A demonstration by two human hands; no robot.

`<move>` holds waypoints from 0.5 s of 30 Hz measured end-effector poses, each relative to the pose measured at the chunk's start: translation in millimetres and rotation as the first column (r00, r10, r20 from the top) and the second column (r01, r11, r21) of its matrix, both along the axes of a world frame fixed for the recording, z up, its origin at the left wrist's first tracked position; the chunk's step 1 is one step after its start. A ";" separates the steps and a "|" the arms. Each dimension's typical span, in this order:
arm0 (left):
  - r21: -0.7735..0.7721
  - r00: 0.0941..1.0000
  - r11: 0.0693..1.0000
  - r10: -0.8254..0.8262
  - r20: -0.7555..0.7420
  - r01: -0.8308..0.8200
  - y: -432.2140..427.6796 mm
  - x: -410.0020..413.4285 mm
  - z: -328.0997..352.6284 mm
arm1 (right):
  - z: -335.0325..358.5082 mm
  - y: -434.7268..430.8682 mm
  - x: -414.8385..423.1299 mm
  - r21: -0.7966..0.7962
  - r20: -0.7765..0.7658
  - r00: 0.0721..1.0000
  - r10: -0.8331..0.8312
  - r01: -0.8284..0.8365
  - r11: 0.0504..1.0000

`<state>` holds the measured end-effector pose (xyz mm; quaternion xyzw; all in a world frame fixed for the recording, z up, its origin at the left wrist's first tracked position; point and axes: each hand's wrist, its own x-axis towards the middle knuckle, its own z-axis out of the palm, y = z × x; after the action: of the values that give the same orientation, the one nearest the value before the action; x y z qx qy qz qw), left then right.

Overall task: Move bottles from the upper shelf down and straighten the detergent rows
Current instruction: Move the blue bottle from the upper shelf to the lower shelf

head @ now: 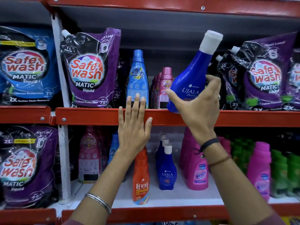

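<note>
- Right hand (198,101) wraps thumb and fingers round tilted blue bottle (190,78), at upper shelf (97,116) edge.
- Left hand (133,127) flat, fingers loosely spread, empty.
- Risk: tilted bottle may clip pink bottles (164,85) alongside.

Red metal shelving fills the view. An upper red beam (162,5) runs across the top, a middle red shelf edge (97,116) crosses the centre, and a lower red edge (162,213) fronts a white shelf board (178,198). A white upright post (60,78) divides two bays. The back panel (162,38) is dark grey, evenly lit.
</note>
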<state>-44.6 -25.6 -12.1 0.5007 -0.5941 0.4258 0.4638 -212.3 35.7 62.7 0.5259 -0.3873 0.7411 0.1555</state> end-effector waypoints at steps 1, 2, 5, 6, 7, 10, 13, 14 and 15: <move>0.000 1.000 1.000 -0.001 0.000 0.001 -0.4 -0.1 -0.2 | -5.7 3.7 -2.2 0.012 0.004 1.000 0.005 -0.005 1.000; -0.001 1.000 1.000 -0.001 -0.001 0.001 -0.7 -0.1 -0.5 | -12.7 7.4 -4.1 0.028 0.007 1.000 0.012 -0.012 1.000; -0.008 1.000 1.000 -0.005 0.002 0.005 -1.7 -0.2 -1.1 | -40.2 13.1 -8.6 0.073 0.000 1.000 0.031 -0.031 0.997; -0.013 1.000 1.000 -0.005 0.005 0.005 -2.0 0.0 -1.2 | -50.6 13.4 -9.4 0.091 -0.006 0.999 0.037 -0.037 0.995; -0.018 1.000 1.000 -0.003 0.008 0.004 -2.2 0.1 -1.3 | -61.5 12.6 -10.1 0.113 -0.015 0.999 0.043 -0.041 0.993; -0.035 1.000 0.999 0.012 0.009 -0.012 -3.4 0.0 -1.6 | -96.2 7.3 -10.2 0.200 -0.060 0.997 0.058 -0.045 0.979; -0.051 1.000 0.998 0.025 0.012 -0.024 -4.7 -0.1 -1.7 | -131.0 -4.0 -9.1 0.312 -0.097 0.992 0.079 -0.045 0.949; -0.055 1.000 0.998 0.026 0.013 -0.025 -4.8 0.1 -1.7 | -142.5 -9.1 -8.5 0.348 -0.111 0.990 0.088 -0.045 0.936; -0.060 1.000 0.998 0.024 0.012 -0.023 -4.9 0.2 -1.5 | -153.4 -14.6 -7.7 0.378 -0.122 0.988 0.096 -0.044 0.925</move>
<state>-44.3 -30.5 -13.6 0.4909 -0.5780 0.4520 0.4698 -220.0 21.1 -90.7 0.6093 -0.4906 0.6208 0.0522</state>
